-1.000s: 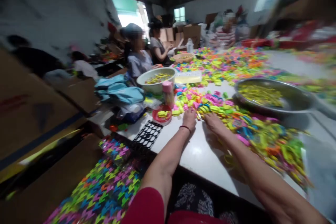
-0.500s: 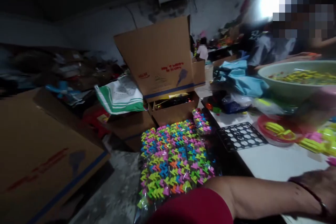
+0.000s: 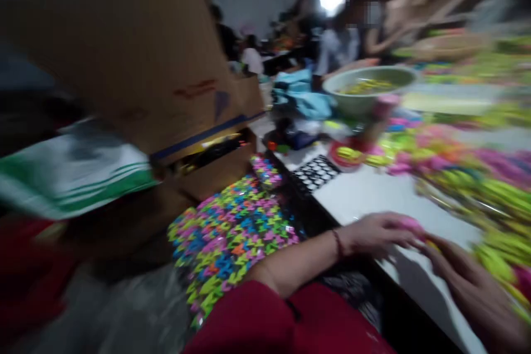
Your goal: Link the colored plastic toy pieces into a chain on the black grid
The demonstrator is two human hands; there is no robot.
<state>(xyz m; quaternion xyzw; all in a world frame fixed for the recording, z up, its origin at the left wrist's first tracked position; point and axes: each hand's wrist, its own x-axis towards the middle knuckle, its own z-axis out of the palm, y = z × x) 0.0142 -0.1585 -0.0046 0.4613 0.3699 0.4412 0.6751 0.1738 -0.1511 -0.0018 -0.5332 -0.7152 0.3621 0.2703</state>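
Note:
The picture is motion-blurred. My left hand (image 3: 379,237), with a red string at the wrist, lies low over the white table (image 3: 373,193) near its front edge, with a small pink plastic piece (image 3: 412,225) at its fingertips. My right hand (image 3: 464,274) sits just right of it, fingers pointing toward the left hand, a small yellow piece (image 3: 433,244) between them. Whether either hand grips a piece is lost in the blur. A heap of bright plastic pieces (image 3: 477,182) covers the table to the right.
A clear bag of packed coloured pieces (image 3: 232,232) lies by my left arm. A black grid tray (image 3: 317,172), a red dish (image 3: 346,156), a pale bowl (image 3: 367,88) and blue cloth (image 3: 301,94) sit further back. Cardboard boxes (image 3: 166,83) stand at left. Other people sit behind.
The camera swung left to the boxes, then part-way back. Both hands have come from the heap toward the table's front edge and now meet over small pieces.

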